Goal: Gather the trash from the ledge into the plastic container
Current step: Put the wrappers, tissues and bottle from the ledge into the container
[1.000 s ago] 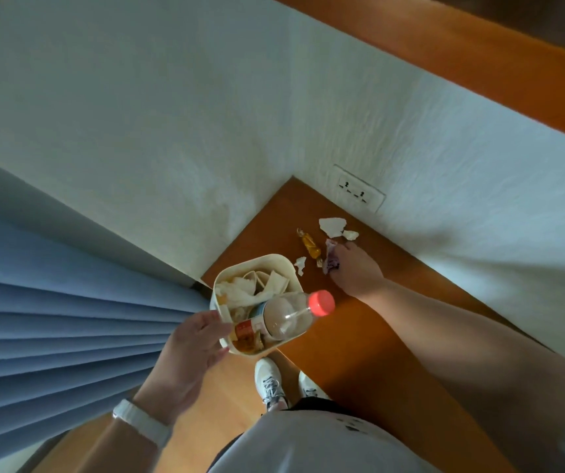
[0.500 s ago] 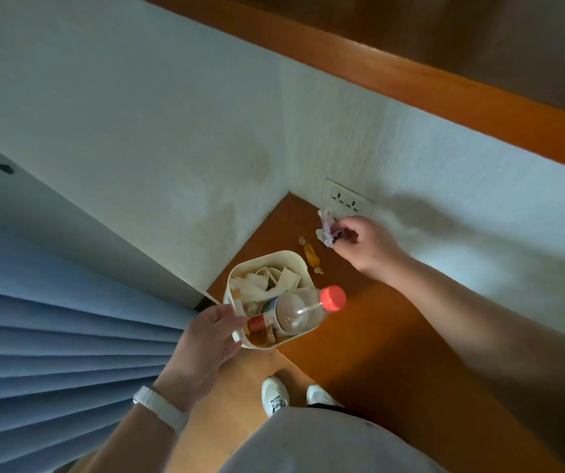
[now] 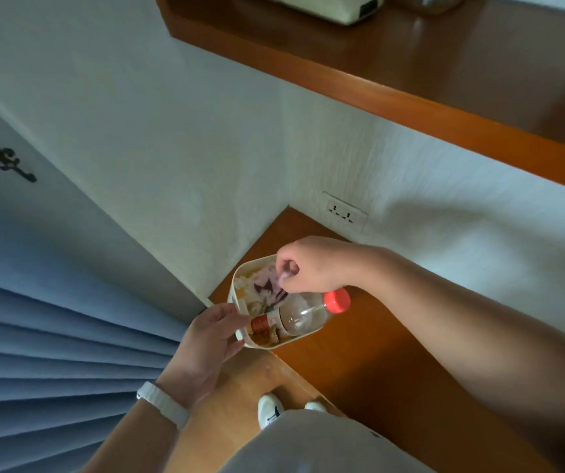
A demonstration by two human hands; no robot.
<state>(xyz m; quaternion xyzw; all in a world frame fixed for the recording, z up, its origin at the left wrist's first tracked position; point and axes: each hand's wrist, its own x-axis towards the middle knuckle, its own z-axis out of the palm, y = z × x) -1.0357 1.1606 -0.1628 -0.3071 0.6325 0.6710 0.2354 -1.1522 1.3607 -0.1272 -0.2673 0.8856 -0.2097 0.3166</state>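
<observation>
Dim, soft light. Broad shadow on white textured wall. Sheen on glossy brown wooden shelf. Edges bowed; crumpled pink wrapper motion-blurred.

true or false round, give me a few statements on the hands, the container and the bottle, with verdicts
1. The left hand holds the plastic container by its rim. True.
2. The bottle has a blue cap. False: its cap is red.
3. The right hand pinches a crumpled wrapper over the container. True.
4. The bottle stands upright on the ledge. False: it lies tilted in the container, neck past the rim.
5. A plug sits in the wall socket. False: nothing is plugged in.
</observation>
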